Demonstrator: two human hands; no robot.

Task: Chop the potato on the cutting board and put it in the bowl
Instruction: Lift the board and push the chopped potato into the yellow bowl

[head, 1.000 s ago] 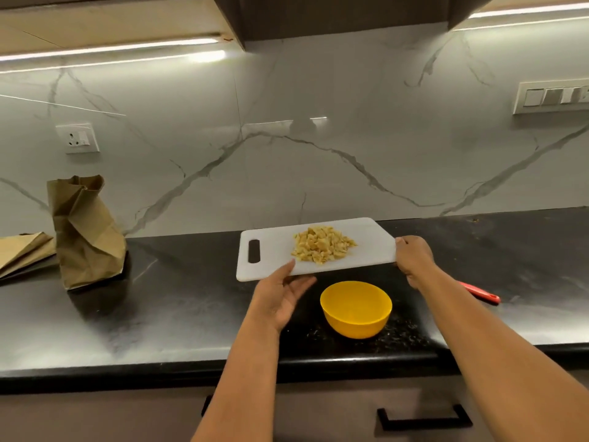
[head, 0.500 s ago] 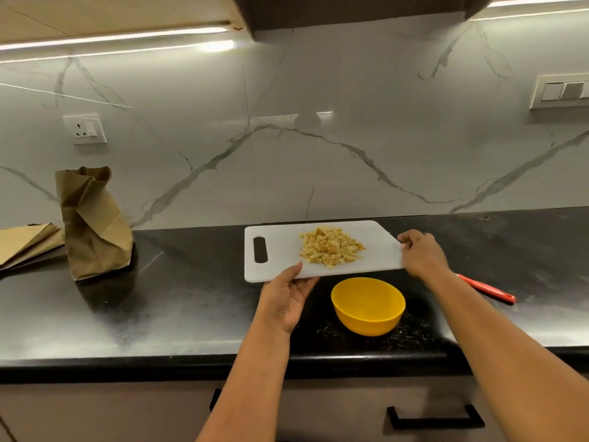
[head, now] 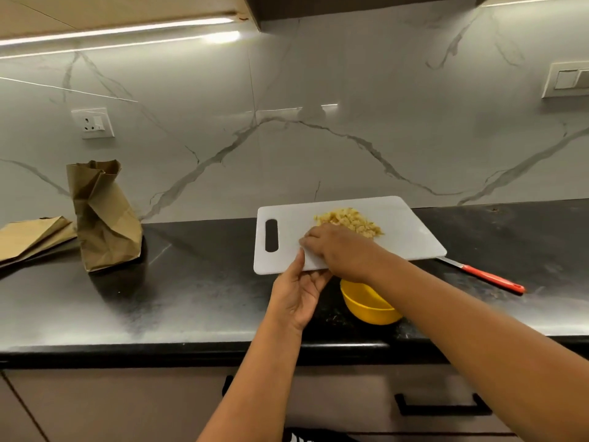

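Note:
A white cutting board (head: 401,231) is held up off the black counter, above the yellow bowl (head: 366,306). My left hand (head: 298,293) grips the board's near edge, thumb on top and fingers underneath. A pile of chopped potato (head: 353,220) lies on the middle of the board. My right hand (head: 338,248) rests flat on the board, fingers against the left, near side of the pile. My right forearm hides part of the bowl.
A knife with a red handle (head: 490,277) lies on the counter (head: 191,295) to the right, its blade partly under the board. A standing brown paper bag (head: 102,218) and a flat one (head: 30,236) are at the left. The marble wall is close behind.
My right hand let go of the board's right edge and moved onto the board beside the potato pile. My left hand now holds the board alone.

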